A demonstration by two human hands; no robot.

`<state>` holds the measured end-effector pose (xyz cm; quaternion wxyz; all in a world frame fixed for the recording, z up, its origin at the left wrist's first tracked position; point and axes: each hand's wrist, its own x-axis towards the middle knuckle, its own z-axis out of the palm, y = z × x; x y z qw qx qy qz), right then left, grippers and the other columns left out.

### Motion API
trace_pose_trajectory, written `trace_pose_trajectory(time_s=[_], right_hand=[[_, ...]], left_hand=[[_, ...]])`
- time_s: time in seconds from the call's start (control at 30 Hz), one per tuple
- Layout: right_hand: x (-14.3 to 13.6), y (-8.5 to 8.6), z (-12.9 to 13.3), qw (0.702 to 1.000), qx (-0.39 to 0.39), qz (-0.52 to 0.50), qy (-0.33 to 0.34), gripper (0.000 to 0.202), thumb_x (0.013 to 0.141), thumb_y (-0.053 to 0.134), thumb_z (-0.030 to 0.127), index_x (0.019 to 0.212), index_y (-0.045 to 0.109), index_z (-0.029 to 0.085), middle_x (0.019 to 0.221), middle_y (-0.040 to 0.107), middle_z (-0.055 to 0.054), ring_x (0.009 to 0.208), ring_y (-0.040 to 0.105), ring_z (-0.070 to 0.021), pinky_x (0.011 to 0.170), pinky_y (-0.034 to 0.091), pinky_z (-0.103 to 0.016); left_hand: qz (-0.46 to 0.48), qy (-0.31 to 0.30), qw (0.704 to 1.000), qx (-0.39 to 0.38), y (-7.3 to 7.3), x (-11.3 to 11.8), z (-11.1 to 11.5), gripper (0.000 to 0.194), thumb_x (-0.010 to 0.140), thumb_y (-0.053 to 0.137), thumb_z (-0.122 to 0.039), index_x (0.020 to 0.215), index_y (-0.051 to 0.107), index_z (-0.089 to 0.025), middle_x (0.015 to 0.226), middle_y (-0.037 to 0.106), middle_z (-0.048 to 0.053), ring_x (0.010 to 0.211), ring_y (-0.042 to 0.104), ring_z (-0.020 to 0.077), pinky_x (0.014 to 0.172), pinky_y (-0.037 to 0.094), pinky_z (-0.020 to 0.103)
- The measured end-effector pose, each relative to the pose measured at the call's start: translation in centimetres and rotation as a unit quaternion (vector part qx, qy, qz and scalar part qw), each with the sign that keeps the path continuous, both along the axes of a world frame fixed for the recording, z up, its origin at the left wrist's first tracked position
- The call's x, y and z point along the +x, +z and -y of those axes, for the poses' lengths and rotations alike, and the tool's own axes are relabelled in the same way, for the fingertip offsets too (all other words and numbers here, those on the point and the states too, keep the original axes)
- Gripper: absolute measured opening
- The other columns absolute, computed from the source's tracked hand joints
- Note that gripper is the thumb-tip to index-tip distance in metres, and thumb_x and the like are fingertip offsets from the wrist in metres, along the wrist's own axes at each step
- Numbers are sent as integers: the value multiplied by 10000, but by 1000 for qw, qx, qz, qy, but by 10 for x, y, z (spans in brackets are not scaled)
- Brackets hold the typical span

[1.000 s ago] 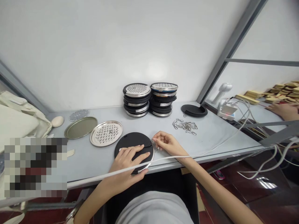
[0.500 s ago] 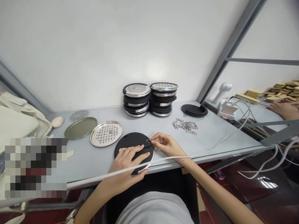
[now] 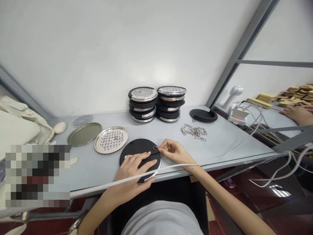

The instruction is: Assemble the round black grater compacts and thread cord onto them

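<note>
My left hand (image 3: 134,168) lies with spread fingers over a round black disc (image 3: 139,147) with a silver rim at its lower right, near the table's front edge. The thumb rests by the disc's front edge. At the disc's right side, my right hand (image 3: 173,150) pinches a small metal wire clip (image 3: 156,148), whose loop lies over the black surface. Left of the disc is a round metal grater plate (image 3: 111,140). A loose pile of similar metal clips (image 3: 194,131) lies to the right of my right hand.
Two stacks of black-rimmed graters (image 3: 143,104) stand against the wall. A black round holder (image 3: 203,115) sits at the right, an olive lid (image 3: 84,134) at the left. A white cable (image 3: 220,160) crosses above my forearms. Another person's hand (image 3: 297,115) is at far right.
My right hand has shifted very slightly, and the clip's loop has turned a little at the disc's edge. The left hand and the disc stay in place.
</note>
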<state>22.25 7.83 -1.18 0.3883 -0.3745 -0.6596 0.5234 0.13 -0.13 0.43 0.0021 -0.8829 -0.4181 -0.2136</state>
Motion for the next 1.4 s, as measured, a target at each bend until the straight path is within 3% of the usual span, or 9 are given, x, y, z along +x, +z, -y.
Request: trace_pose_trajectory(time_s=[0.2,0.5,1.4], right_hand=[[0,-1,0,1000,0,-17,20,258,816,654,395,851,577,152,655,532,30,584,465,-81,558,363,-216],[1,2,1,998,-3,-8,57,348,840,621,401,1098,594,168,716,551,13,645,520,-106,620,429,-243],[3,3,0,998,-1,-2,57,364,816,644,400,1090,576,171,647,586,22,624,558,-124,634,452,-261]], left_hand=[[4,-2,1000,4,0,1,-1,425,870,558,-302,1291,509,-276,1345,487,70,1209,455,247,960,380,412],[-1,-1,1000,-1,1,1,0,424,873,552,-302,1294,505,-282,1350,483,66,1214,450,249,961,377,414],[9,1,1000,10,-1,1,-1,430,863,566,-304,1290,515,-284,1337,497,73,1192,471,257,949,383,419]])
